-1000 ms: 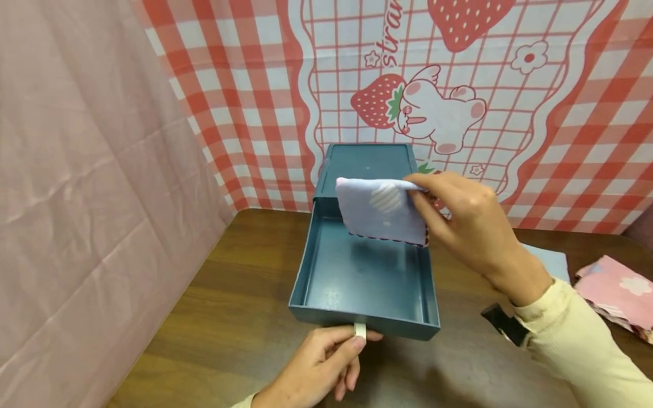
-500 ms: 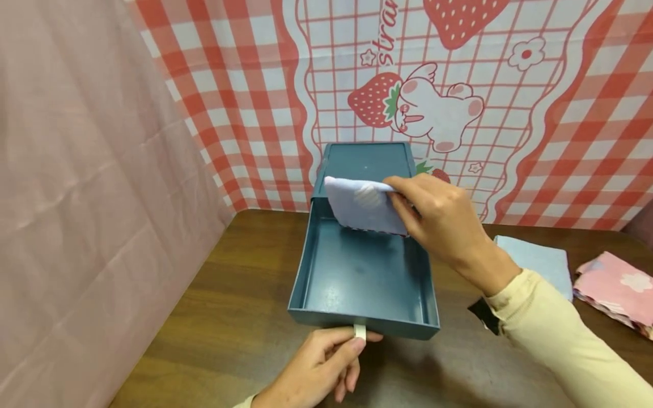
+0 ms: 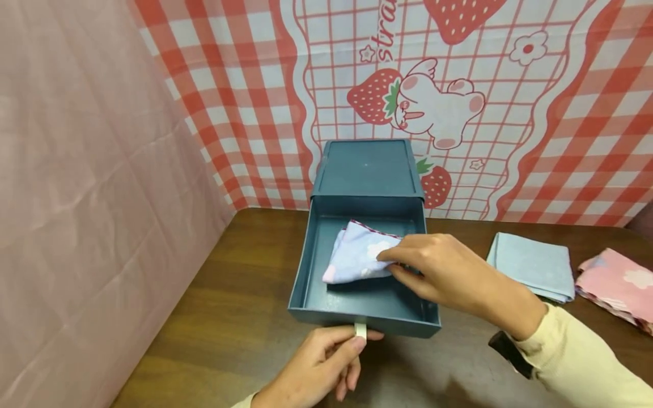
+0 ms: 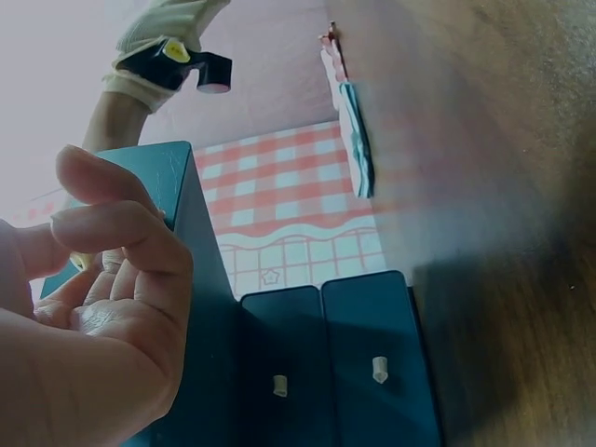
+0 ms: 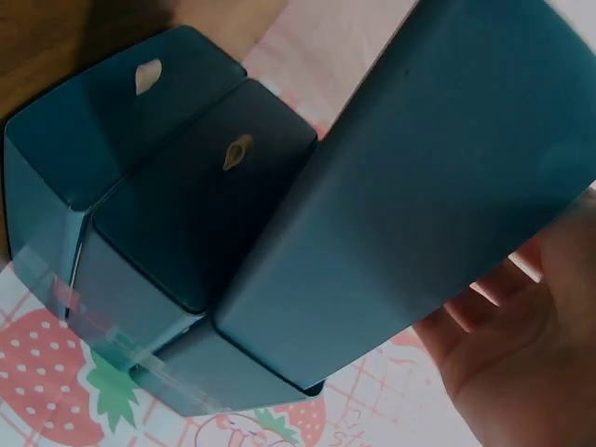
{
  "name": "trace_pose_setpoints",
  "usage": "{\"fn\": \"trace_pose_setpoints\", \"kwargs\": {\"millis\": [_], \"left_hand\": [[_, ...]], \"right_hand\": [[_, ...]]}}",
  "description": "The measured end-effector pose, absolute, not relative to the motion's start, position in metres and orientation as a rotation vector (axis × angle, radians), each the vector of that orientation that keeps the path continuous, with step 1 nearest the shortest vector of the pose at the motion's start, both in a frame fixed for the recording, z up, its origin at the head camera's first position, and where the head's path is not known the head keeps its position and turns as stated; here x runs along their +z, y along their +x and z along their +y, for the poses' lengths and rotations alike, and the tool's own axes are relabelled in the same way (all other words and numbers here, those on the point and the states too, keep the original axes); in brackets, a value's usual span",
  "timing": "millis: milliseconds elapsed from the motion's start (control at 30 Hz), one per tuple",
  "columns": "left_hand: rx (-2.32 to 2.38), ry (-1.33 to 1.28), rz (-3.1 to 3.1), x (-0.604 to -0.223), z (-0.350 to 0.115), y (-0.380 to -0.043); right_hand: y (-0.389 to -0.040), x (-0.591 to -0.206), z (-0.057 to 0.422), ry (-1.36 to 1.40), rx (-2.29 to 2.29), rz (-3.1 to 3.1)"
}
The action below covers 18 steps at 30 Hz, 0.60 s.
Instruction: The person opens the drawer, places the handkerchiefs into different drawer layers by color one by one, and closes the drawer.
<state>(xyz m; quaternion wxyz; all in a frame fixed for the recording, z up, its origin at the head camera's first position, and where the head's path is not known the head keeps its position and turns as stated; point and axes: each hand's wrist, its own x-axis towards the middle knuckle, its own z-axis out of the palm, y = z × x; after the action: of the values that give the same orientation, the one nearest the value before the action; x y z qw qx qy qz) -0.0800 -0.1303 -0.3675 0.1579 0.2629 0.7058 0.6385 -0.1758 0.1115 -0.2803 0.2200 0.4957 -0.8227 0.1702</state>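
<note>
In the head view, a teal drawer (image 3: 313,314) stands pulled out of its teal cabinet (image 3: 366,167). My left hand (image 3: 321,365) pinches the white pull tab (image 3: 360,331) on the drawer's front, thumb on top. A folded lavender cloth (image 3: 352,263) with white patches and a dark stitched edge is tilted inside the drawer. My right hand (image 3: 444,269) grips the cloth's right end with thumb and fingers, over the drawer's right wall. From the right wrist, the drawer's side hides the cloth and the tips of the right hand (image 5: 507,345).
On the brown table (image 3: 229,283), a folded light blue cloth (image 3: 533,262) and a pink patterned cloth (image 3: 622,286) lie at the right. Two lower drawers (image 4: 284,340) with white tabs are shut beneath the pulled-out one. A red-checked curtain (image 3: 245,102) hangs behind the cabinet.
My right hand has lowered the lavender cloth from above the drawer's back down into it, toward me. The cloth has tipped from hanging to nearly flat. The left hand has stayed on the tab.
</note>
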Motion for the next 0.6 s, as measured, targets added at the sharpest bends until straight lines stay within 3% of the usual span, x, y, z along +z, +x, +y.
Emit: {"fn": "trace_pose_setpoints", "kwargs": {"millis": [600], "left_hand": [[1.876, 0.784, 1.960, -0.367, -0.131, -0.081]], "right_hand": [[-0.173, -0.273, 0.100, 1.472, 0.284, -2.544]]}}
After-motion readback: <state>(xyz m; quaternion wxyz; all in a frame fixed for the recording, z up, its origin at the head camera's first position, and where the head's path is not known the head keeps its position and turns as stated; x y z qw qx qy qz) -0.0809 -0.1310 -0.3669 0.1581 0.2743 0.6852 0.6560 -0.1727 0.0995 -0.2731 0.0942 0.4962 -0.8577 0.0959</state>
